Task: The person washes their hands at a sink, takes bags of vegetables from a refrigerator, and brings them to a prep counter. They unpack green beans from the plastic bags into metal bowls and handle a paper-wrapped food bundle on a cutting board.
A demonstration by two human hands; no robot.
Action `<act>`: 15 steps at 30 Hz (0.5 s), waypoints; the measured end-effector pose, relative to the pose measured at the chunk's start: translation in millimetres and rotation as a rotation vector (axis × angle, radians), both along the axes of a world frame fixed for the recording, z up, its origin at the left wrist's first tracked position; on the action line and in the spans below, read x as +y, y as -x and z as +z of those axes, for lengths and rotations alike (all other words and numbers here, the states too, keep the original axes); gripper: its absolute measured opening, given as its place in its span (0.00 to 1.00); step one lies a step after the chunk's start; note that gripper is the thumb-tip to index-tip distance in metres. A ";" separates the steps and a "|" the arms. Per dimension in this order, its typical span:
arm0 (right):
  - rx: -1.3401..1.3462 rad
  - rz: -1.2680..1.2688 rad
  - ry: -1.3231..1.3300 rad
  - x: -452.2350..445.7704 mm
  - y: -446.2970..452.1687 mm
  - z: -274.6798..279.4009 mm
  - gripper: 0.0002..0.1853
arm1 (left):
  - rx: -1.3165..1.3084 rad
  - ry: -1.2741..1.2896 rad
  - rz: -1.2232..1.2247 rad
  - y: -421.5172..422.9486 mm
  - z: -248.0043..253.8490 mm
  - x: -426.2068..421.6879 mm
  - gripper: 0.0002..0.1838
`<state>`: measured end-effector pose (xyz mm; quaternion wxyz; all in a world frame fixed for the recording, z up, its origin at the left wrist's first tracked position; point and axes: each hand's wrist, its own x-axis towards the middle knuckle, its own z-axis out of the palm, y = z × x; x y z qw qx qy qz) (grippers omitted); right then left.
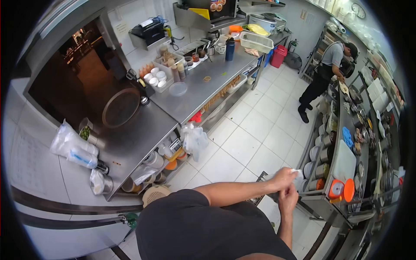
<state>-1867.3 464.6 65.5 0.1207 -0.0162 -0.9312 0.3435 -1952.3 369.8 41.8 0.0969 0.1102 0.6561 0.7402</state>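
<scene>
My left hand (283, 179) reaches across in front of my body, its fingers closed. A crumpled white piece, thin like plastic or tissue (298, 174), sticks out past its fingers. Just below it my right hand (287, 200) is closed too, its fingertips touching or nearly touching the left hand. What the right fingers hold, if anything, is hidden. Both hands are up in the air near the end of the right-hand steel counter, where a white cutting board (345, 161) and an orange scale (336, 189) sit.
A co-worker (326, 73) stands bent over the far right counter. On the left runs a long steel counter (199, 93) with a blue bottle (230, 49), white cups and a round tray (121, 108). A plastic bag (194, 141) hangs at its edge. White floor tiles (242, 143) lie between the counters.
</scene>
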 end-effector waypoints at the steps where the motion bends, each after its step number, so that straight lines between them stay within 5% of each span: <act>1: 0.032 -0.025 -0.018 10.8 15.5 -0.3 0.11 | -0.034 -0.012 -0.054 19.6 5.0 13.7 0.21; 15: 0.211 -0.111 0.047 242.0 313.6 -38.6 0.15 | -0.003 0.204 0.028 297.4 6.5 257.3 0.23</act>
